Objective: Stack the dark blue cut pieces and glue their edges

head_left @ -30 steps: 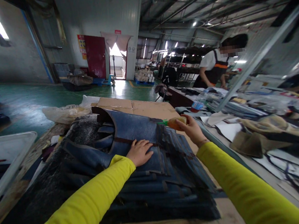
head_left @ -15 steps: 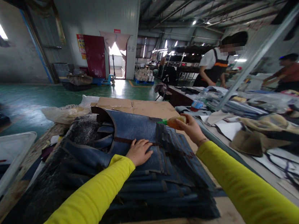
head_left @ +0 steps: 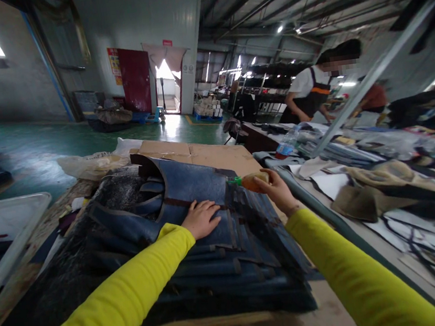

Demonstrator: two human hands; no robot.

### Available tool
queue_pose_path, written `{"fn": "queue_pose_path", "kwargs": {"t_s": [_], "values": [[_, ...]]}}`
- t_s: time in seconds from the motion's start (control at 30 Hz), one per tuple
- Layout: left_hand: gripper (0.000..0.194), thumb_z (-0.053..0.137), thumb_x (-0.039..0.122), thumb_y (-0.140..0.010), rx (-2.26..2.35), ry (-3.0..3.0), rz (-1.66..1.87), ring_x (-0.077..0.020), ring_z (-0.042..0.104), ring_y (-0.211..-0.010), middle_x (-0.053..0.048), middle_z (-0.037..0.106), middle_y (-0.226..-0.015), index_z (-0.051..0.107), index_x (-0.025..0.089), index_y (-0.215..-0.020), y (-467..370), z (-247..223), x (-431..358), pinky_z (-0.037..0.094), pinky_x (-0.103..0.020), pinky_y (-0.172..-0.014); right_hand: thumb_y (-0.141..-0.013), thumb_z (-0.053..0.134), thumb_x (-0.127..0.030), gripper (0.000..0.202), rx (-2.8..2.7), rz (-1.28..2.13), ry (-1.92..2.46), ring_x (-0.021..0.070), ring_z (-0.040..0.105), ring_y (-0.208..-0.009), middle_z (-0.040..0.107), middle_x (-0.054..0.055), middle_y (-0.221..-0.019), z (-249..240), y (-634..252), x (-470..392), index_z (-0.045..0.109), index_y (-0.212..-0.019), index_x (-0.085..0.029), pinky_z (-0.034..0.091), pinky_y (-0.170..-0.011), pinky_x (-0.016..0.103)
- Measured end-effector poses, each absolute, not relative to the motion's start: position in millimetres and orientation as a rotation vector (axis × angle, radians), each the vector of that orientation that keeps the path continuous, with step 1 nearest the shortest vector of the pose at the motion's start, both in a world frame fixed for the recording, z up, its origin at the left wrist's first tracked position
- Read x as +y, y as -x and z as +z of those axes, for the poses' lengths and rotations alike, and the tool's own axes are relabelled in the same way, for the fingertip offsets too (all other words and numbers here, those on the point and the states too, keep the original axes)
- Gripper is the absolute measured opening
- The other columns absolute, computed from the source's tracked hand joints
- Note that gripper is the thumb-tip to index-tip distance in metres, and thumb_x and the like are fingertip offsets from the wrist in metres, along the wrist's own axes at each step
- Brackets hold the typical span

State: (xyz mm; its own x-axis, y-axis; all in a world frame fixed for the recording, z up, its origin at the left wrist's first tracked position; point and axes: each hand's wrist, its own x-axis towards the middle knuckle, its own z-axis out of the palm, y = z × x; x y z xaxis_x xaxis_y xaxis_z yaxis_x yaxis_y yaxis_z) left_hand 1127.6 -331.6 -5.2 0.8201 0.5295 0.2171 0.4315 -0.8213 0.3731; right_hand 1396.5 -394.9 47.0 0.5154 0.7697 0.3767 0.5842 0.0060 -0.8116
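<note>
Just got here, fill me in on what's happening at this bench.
The left hand lies flat on a stack of dark blue pieces with dark edging. The right hand grips an amber bottle, its green tip at the edge of the top piece. Cardboard lies just behind the stack. Across the next table, a person in a dark apron leans forward.

Person in dark apron (head_left: 306, 96) leaning over cluttered table, right side. Plastic bottle (head_left: 286, 145), red at base, among the clutter. Dark red door (head_left: 136, 80) beside bright doorway (head_left: 167, 87). White tray (head_left: 10, 220) far left. Green floor (head_left: 135, 137).
</note>
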Motion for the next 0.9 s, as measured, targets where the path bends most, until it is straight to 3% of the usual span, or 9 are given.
{"fn": "queue_pose_path", "kwargs": {"t_s": [0.9], "values": [[0.038, 0.040, 0.044, -0.089, 0.722, -2.688, 0.458, -0.0215, 0.037, -0.127, -0.003, 0.047, -0.135, 0.051, 0.028, -0.121, -1127, -3, -331, 0.020, -0.052, -0.109, -0.074, 0.062, -0.051, 0.053, -1.431, 0.166, 1.785, 0.0277, 0.057, -0.097, 0.060, 0.009, -0.104, 47, -1378, -425, 0.053, -0.115, -0.019, 0.048, -0.085, 0.044]]}}
